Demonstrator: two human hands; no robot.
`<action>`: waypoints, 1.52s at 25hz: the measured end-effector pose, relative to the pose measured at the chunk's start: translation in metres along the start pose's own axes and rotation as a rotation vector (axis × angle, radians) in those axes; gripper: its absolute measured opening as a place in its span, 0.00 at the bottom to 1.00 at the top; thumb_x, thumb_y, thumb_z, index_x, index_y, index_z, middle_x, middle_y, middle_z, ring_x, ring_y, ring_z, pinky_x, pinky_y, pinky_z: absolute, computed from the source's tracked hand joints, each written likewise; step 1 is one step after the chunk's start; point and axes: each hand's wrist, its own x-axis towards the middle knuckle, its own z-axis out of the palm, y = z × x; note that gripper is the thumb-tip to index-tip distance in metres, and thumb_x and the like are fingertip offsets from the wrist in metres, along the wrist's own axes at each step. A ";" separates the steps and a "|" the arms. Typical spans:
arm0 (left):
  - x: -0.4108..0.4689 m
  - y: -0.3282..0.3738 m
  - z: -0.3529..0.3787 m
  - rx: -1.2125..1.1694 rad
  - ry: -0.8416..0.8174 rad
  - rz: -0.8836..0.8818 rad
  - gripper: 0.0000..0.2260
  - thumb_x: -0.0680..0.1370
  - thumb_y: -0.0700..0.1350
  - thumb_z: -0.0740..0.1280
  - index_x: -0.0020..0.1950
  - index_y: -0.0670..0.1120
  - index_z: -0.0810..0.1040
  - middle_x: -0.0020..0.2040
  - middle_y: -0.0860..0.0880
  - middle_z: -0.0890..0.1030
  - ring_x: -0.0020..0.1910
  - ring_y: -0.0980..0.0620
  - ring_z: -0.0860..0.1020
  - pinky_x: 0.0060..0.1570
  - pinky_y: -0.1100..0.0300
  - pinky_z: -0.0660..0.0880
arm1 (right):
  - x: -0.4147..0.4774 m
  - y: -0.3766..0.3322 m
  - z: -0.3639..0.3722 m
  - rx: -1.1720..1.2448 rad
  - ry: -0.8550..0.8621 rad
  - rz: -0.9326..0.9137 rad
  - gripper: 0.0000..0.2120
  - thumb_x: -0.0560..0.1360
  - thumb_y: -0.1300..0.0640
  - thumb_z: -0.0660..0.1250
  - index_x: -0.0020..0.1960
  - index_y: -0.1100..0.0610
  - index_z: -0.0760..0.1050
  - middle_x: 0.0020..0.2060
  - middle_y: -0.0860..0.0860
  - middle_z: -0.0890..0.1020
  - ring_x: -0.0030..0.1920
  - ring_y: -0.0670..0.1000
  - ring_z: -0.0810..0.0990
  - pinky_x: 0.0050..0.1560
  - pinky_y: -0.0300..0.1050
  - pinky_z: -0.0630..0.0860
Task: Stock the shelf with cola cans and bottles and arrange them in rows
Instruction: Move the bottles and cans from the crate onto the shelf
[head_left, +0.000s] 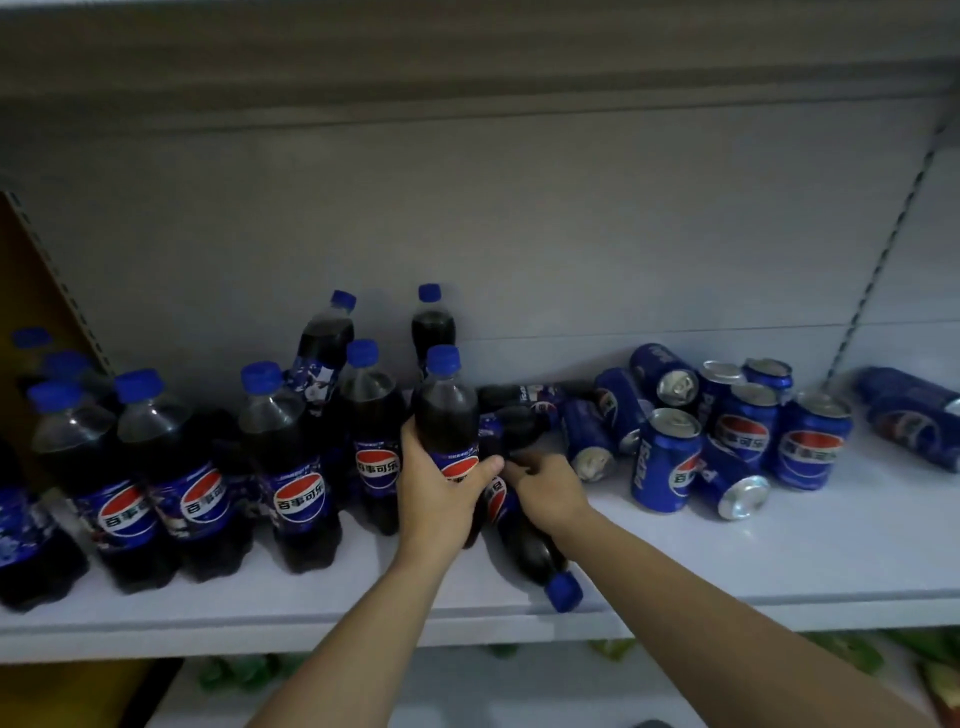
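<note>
On shelf (727, 561) | left hand (441, 499) grips upright bottle (447, 410) | right hand (550, 493) over lying bottle (530, 551), grip unclear

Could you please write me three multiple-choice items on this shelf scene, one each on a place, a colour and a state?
1. Where are the cola cans relative to the upright bottles? A. left of them B. right of them C. on top of them
2. What colour are the bottle caps? A. blue B. red C. white
3. How is the bottle under the right hand placed? A. upright B. upside down C. lying on its side
Answers: 1 B, the cans cluster right of the bottles; 2 A, every visible cap is blue; 3 C, it lies with its cap toward the shelf's front edge, while the left hand grips a standing bottle.
</note>
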 end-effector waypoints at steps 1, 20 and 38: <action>-0.003 -0.002 -0.001 0.011 0.000 -0.004 0.41 0.67 0.45 0.82 0.75 0.53 0.65 0.66 0.55 0.77 0.66 0.54 0.76 0.69 0.51 0.73 | 0.000 -0.001 0.000 -0.027 0.006 -0.020 0.12 0.81 0.52 0.65 0.61 0.54 0.81 0.53 0.52 0.85 0.55 0.53 0.82 0.60 0.50 0.77; -0.184 0.066 -0.291 0.207 0.319 0.096 0.19 0.85 0.51 0.60 0.76 0.52 0.69 0.69 0.57 0.74 0.65 0.61 0.73 0.59 0.69 0.69 | -0.223 -0.138 0.096 -0.170 -0.245 -1.037 0.18 0.78 0.45 0.65 0.65 0.49 0.72 0.58 0.42 0.74 0.59 0.43 0.74 0.60 0.45 0.74; -0.477 -0.174 -0.536 0.323 0.879 -0.562 0.19 0.86 0.50 0.59 0.76 0.47 0.69 0.71 0.51 0.73 0.69 0.53 0.71 0.64 0.60 0.68 | -0.454 -0.030 0.493 -0.284 -1.165 -0.748 0.13 0.80 0.50 0.68 0.62 0.48 0.71 0.60 0.49 0.75 0.56 0.51 0.76 0.57 0.51 0.76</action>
